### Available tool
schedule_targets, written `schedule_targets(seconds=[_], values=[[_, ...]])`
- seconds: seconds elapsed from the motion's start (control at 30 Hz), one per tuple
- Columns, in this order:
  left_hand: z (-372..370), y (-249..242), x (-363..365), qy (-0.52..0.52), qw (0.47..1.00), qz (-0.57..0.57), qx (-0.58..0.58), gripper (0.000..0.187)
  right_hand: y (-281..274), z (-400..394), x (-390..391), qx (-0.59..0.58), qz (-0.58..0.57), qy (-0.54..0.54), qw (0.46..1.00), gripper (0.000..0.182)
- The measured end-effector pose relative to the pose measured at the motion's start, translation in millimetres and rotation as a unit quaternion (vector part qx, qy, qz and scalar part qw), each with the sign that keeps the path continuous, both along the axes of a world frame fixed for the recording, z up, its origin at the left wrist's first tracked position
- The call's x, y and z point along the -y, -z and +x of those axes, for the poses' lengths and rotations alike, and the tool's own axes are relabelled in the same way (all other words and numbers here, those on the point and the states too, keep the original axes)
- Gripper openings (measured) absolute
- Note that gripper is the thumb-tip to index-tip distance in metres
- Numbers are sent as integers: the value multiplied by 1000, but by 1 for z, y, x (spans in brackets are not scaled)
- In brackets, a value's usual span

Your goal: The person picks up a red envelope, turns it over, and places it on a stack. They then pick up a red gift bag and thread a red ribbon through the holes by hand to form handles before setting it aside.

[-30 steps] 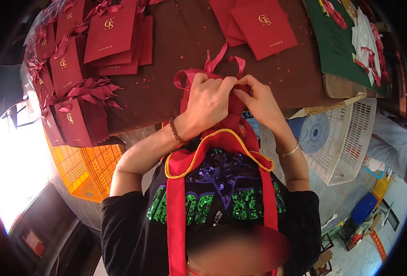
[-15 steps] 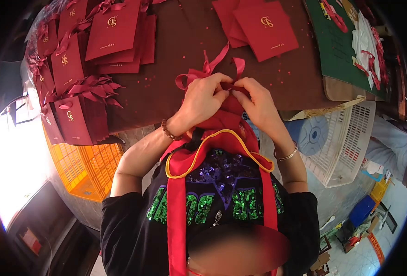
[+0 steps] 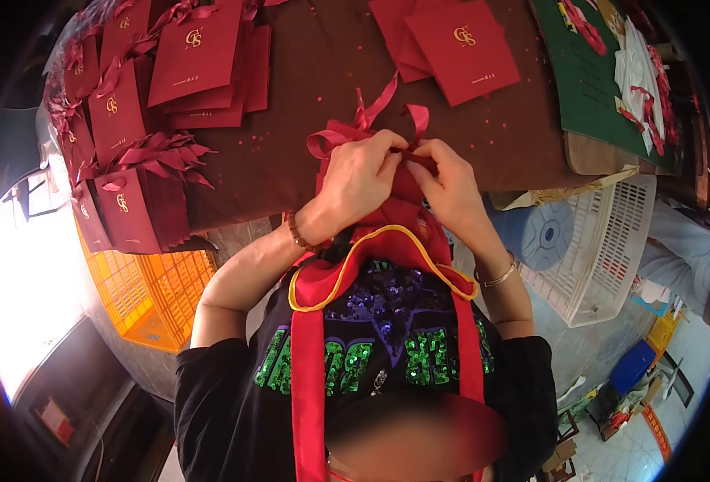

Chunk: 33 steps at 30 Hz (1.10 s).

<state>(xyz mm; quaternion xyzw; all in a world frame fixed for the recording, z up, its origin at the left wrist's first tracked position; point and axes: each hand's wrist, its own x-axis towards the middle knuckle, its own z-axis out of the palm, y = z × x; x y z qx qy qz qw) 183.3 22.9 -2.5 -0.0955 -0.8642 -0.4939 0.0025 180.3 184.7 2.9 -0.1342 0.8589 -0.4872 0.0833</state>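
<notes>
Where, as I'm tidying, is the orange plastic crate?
The orange plastic crate is at left in the head view, below the table, left of the left forearm.

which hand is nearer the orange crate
Left. The left hand is above and right of the orange crate in the picture; the right hand is farther right.
</notes>
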Motion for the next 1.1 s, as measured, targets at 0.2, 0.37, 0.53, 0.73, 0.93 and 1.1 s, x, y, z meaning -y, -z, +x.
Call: schedule_targets(seconds=[0.2, 0.37, 0.53, 0.73, 0.93, 1.1], values=[[7, -1, -4, 6, 999, -9, 53, 20, 2, 1, 0, 8, -7, 23, 1000, 15], [9, 2, -3, -5, 999, -1, 54, 20, -1, 1, 4, 13, 16, 32, 999, 14], [11, 6, -6, -10, 999, 15, 30, 21, -5, 4, 7, 11, 28, 34, 999, 12], [12, 2, -2, 16, 997, 73, 36, 20, -3, 2, -6, 21, -35, 1, 999, 16], [1, -6, 16, 51, 997, -54, 11, 17, -16, 0, -5, 87, -76, -18, 993, 18], [1, -7, 13, 36, 993, -85, -75, 15, -12, 5, -1, 109, -81, 11, 991, 18]])
